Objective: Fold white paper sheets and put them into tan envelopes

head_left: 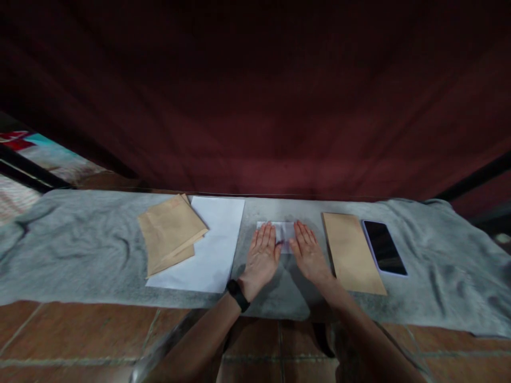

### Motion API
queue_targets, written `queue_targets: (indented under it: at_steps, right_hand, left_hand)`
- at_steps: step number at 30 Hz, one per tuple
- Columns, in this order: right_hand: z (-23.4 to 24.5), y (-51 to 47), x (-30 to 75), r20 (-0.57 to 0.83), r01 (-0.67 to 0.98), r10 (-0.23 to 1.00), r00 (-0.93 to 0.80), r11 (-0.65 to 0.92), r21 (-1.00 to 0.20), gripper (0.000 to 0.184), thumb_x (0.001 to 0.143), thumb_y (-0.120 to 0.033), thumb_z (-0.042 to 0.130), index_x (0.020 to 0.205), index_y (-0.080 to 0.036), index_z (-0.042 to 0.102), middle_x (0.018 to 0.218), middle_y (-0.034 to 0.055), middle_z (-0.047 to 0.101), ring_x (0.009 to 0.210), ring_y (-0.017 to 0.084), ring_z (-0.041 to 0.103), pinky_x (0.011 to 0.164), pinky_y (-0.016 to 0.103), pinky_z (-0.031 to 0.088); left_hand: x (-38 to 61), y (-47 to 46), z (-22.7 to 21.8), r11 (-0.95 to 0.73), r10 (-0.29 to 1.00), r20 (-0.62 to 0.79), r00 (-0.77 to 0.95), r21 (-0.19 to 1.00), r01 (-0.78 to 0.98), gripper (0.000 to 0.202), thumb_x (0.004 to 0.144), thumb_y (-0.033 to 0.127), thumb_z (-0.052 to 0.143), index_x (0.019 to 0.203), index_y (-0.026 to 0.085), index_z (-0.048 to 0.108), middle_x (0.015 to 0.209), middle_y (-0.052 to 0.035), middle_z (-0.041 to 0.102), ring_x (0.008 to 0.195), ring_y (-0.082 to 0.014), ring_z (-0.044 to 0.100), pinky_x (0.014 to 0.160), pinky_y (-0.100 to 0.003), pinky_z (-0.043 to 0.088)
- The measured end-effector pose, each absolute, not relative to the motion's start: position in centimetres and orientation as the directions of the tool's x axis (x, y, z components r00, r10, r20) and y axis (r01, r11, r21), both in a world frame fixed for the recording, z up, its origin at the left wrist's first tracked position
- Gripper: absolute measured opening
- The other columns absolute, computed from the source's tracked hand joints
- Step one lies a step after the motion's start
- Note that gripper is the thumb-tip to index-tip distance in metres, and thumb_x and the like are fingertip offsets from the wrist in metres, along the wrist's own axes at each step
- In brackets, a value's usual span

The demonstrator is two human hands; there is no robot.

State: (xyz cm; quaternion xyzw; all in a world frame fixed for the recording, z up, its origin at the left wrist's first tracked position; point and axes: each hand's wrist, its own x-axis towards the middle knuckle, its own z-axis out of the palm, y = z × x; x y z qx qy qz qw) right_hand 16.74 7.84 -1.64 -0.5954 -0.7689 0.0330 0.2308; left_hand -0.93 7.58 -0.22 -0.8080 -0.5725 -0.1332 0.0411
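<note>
A small folded white paper (283, 232) lies in the middle of the grey cloth-covered table (80, 250). My left hand (261, 257), a black band on its wrist, lies flat on the paper's left part with fingers stretched out. My right hand (310, 254) lies flat on its right part, fingers also straight and together. Most of the paper is hidden under both palms. Neither hand grips anything.
Left of my hands a white sheet (211, 250) lies with brown envelopes (171, 232) stacked on its left edge. To the right lie a single brown envelope (352, 252) and a dark phone (384, 247). A dark red curtain (255, 106) hangs behind the table. Tiled floor shows below.
</note>
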Motion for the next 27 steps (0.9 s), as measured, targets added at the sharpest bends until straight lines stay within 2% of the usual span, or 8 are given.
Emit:
queue_targets:
  at_steps: [3,6,9,13,19,27]
  right_hand:
    - [-1.4,7.4,15.3,0.267,0.836,0.917,-0.295,0.383,-0.393,0.062,0.109,-0.043,0.016,0.157,-0.011,0.037,0.164,0.0124,0.037,0.154,0.021,0.030,0.126,0.045,0.030]
    - [-1.6,6.8,14.2,0.226,0.820,0.916,-0.332,0.399,-0.410,0.063,0.109,-0.044,0.016,0.157,-0.010,0.037,0.164,0.0128,0.037,0.154,0.020,0.030,0.127,0.044,0.027]
    - [-1.9,6.6,14.0,0.226,0.837,0.920,-0.321,0.387,-0.387,0.062,0.109,-0.043,0.016,0.158,-0.011,0.036,0.164,0.0128,0.037,0.154,0.020,0.030,0.128,0.045,0.024]
    - [-2.2,6.8,14.5,0.210,0.884,0.931,-0.297,0.351,-0.308,0.062,0.109,-0.041,0.016,0.157,-0.008,0.036,0.164,0.0150,0.036,0.155,0.022,0.028,0.128,0.047,0.022]
    - [-2.8,6.7,15.1,0.276,0.921,0.912,-0.303,0.355,-0.163,0.059,0.109,-0.038,0.019,0.155,-0.008,0.041,0.163,0.0155,0.037,0.154,0.026,0.031,0.127,0.050,0.021]
    - [-2.9,6.7,15.9,0.283,0.949,0.921,-0.267,0.302,-0.090,0.059,0.109,-0.040,0.026,0.155,-0.005,0.039,0.163,0.0181,0.036,0.152,0.030,0.033,0.124,0.052,0.023]
  left_hand:
    - [0.2,6.5,-1.1,-0.462,0.860,0.275,0.429,0.064,0.885,0.058,0.103,0.024,0.031,0.158,0.005,0.029,0.165,-0.0176,0.033,0.155,-0.0250,0.026,0.126,-0.046,0.029]
    - [0.7,5.8,-2.0,-0.519,0.829,0.264,0.493,0.034,0.854,0.061,0.101,0.019,0.035,0.158,0.003,0.027,0.165,-0.0206,0.029,0.155,-0.0277,0.025,0.125,-0.049,0.030]
    - [0.7,5.7,-2.3,-0.523,0.830,0.246,0.501,0.029,0.852,0.060,0.100,0.017,0.035,0.158,0.004,0.028,0.166,-0.0200,0.028,0.156,-0.0286,0.023,0.125,-0.050,0.031]
    - [0.4,6.0,-1.8,-0.474,0.863,0.232,0.448,0.068,0.878,0.058,0.101,0.016,0.027,0.158,0.005,0.029,0.166,-0.0172,0.029,0.156,-0.0244,0.023,0.126,-0.046,0.030]
    - [-0.4,6.5,-1.3,-0.410,0.901,0.206,0.382,0.121,0.904,0.056,0.104,0.023,0.025,0.157,0.005,0.030,0.165,-0.0161,0.033,0.155,-0.0235,0.026,0.127,-0.046,0.027]
    - [-1.3,6.8,-1.2,-0.313,0.940,0.174,0.294,0.100,0.944,0.060,0.107,0.040,0.031,0.159,0.010,0.030,0.166,-0.0150,0.030,0.155,-0.0268,0.025,0.126,-0.049,0.028]
